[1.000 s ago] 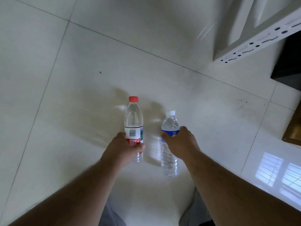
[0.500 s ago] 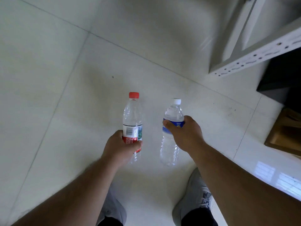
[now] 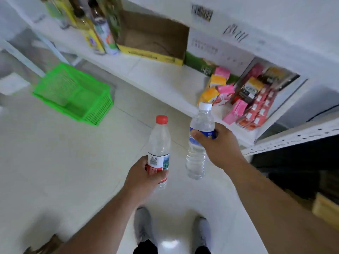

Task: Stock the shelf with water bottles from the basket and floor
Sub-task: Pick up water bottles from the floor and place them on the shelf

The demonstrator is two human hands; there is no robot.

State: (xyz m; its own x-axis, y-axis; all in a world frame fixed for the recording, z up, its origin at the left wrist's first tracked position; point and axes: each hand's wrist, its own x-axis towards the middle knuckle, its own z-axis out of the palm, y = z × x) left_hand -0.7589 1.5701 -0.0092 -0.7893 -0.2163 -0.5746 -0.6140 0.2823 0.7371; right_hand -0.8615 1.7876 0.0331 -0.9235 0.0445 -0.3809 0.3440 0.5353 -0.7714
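Head view: bottle (image 3: 158, 143) in left hand (image 3: 145, 177), bottle (image 3: 199, 142) in right hand (image 3: 218, 143).

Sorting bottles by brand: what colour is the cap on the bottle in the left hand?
Red, seen clearly in the head view: bottle, left hand.

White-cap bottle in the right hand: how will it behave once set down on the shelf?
The white-cap bottle looks full of water, so probably heavy for its size and fairly stiff in the right hand. It is tall and narrow, so likely to tip if set on the shelf off-vertical. Its round, clear body would probably roll if it fell.
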